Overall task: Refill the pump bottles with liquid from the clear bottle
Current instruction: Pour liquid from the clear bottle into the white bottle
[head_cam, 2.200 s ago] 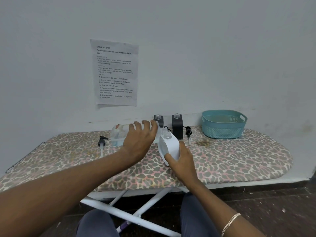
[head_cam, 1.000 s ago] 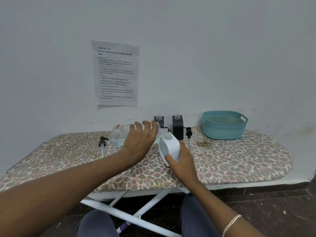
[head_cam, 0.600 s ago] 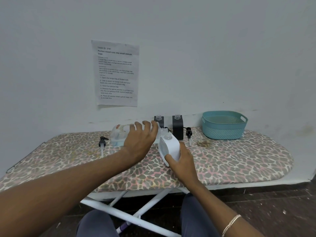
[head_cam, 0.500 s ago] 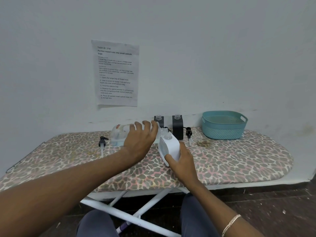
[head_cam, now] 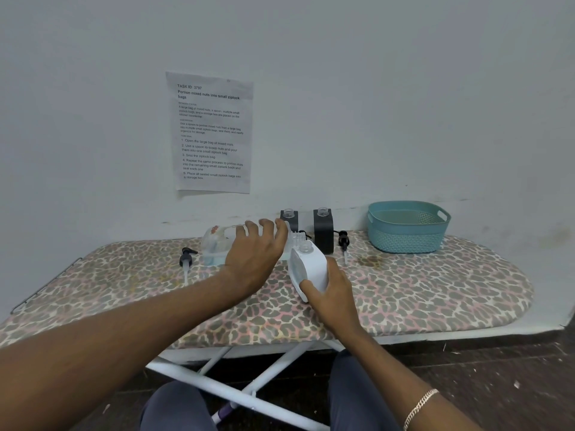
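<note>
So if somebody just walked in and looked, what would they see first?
Probably the two hands in the middle: the left hand tips a clear bottle on its side toward a white bottle that the right hand holds tilted. Next, the leopard-print ironing board under everything, and the teal basket at its back right.

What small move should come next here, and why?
Probably keep the pour going, slowly: the left hand holds the clear plastic bottle tipped on its side, its mouth at the open neck of the white pump bottle, which the right hand holds tilted toward it.
</note>
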